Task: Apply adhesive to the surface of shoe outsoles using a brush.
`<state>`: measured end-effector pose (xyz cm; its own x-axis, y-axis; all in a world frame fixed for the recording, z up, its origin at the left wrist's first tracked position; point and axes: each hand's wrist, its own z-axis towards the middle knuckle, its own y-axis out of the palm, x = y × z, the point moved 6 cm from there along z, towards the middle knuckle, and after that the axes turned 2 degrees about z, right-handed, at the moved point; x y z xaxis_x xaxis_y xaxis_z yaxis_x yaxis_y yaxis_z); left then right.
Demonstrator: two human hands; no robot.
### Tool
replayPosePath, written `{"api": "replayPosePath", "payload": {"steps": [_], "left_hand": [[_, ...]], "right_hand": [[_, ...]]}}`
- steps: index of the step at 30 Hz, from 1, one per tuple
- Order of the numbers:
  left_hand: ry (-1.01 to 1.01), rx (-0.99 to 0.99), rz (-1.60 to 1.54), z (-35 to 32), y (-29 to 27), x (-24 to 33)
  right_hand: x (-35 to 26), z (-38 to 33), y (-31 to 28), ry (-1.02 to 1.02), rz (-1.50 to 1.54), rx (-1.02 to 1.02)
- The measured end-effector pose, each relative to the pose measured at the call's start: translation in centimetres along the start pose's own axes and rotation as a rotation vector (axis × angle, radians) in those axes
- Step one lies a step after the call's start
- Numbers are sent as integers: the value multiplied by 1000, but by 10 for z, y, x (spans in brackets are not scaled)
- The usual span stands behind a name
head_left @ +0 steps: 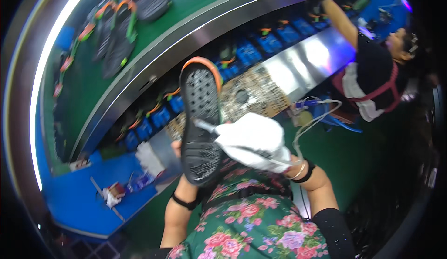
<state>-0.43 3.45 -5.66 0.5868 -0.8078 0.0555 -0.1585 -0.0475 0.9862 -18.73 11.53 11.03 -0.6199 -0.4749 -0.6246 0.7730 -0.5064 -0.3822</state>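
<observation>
My left hand [176, 148] is closed around a black shoe sole [201, 96] with an orange rim at its toe end. The sole stands nearly upright in front of me, its dark, textured underside facing me. Much of that hand is hidden behind it. My right hand [291, 166] is mostly covered by a white cloth or loose glove [253, 138]. From the white bundle a thin brush-like tool [206, 126] sticks out, its pale tip at the middle of the sole. The fingers around the tool are hidden.
Dark shoes with orange and green trim [122, 35] lie on the green conveyor belt [195, 7]. Below its metal edge stands a row of blue holders [249, 51]. At lower left is a blue table [84, 198] with small items. A co-worker [377, 68] reaches at the right.
</observation>
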Motion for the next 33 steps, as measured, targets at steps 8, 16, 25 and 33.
{"api": "replayPosePath", "payload": {"steps": [8, 16, 25, 33], "left_hand": [[-83, -221, -125, 8, 44, -32], [-85, 212, 529, -2, 25, -28], [5, -116, 9, 14, 19, -25], [99, 18, -1, 32, 35, -11]], "right_hand": [[-3, 33, 19, -109, -56, -99], [-8, 31, 52, -129, -96, -222], [-8, 41, 36, -23, -43, -124], [9, 24, 39, -45, 43, -71]]}}
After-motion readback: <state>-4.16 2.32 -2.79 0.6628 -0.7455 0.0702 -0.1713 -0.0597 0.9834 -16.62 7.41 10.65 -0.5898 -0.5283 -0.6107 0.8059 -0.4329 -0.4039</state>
